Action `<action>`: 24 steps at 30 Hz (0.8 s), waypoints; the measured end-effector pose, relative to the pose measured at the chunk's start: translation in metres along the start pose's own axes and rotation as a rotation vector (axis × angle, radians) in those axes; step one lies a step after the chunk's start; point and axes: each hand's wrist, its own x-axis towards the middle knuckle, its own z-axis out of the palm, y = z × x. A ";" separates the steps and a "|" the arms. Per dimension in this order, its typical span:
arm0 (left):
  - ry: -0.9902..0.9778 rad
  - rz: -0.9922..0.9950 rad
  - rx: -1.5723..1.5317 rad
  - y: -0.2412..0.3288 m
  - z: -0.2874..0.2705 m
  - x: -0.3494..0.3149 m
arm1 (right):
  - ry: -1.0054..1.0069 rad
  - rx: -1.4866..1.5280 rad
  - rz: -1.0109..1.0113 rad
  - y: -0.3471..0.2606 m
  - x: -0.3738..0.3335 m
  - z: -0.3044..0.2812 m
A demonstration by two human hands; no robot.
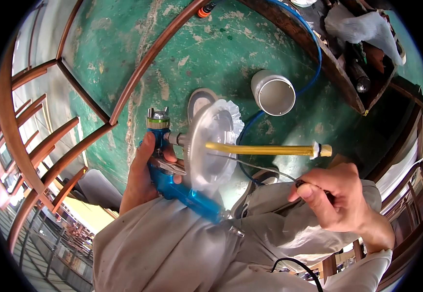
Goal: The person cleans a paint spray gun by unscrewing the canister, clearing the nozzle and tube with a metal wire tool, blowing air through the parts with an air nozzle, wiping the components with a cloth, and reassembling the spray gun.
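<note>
My left hand [141,168] is closed around the body of a blue spray gun [202,207], which lies tilted above my lap with its silver nozzle [159,116] pointing away from me. Fixed to its side is a round whitish cup lid [198,168] with a crinkled clear plastic edge. Out of the lid a yellow tube [265,149] sticks to the right, with a white wrap near its brass-coloured end. Between thumb and fingers my right hand [335,199] pinches a thin metal wire [270,170]. The wire's far end reaches the lid beside the tube's base.
An open silver metal cup [258,88] stands on the worn green floor [211,53]. Behind it curves a blue hose [320,54]. Brown wooden frames [148,58] rise on the left. At the far right, a wooden box [340,80] holds scraps and a plastic bag [360,22].
</note>
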 end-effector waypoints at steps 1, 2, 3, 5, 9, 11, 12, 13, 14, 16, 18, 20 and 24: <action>0.019 -0.009 -0.010 -0.001 0.003 0.000 | -0.005 -0.214 -0.167 0.004 -0.001 -0.001; 0.011 -0.020 -0.015 -0.001 0.003 0.001 | 0.058 -0.347 -0.334 0.010 -0.002 0.001; 0.014 -0.026 -0.018 0.000 0.006 0.000 | 0.060 -0.339 -0.332 0.010 0.000 -0.001; 0.016 -0.036 -0.023 0.001 0.012 -0.001 | 0.043 -0.707 -0.540 0.009 0.006 -0.005; -0.001 -0.002 0.011 0.003 0.014 -0.001 | 0.058 -0.578 -0.507 0.006 0.005 -0.006; -0.039 -0.004 0.011 0.003 0.012 -0.001 | 0.017 -0.456 -0.420 0.004 0.001 -0.006; 0.006 0.008 0.003 0.002 0.011 0.000 | -0.028 -0.334 -0.330 0.004 0.000 -0.005; 0.029 0.014 0.000 0.002 0.009 -0.001 | -0.028 -0.330 -0.330 0.003 0.001 -0.005; 0.054 0.020 -0.004 0.001 0.008 -0.002 | -0.026 -0.126 -0.199 0.002 0.002 -0.004; 0.053 0.025 0.013 0.003 0.007 -0.001 | 0.004 0.282 0.115 -0.006 0.004 -0.004; 0.035 0.053 0.044 0.002 0.006 -0.001 | 0.001 0.422 0.338 -0.005 0.004 -0.006; 0.023 0.070 0.049 0.002 0.006 -0.001 | 0.031 0.471 0.376 -0.004 0.006 -0.002; 0.035 0.052 0.043 0.002 0.008 0.000 | 0.042 -0.169 -0.192 0.022 0.003 0.002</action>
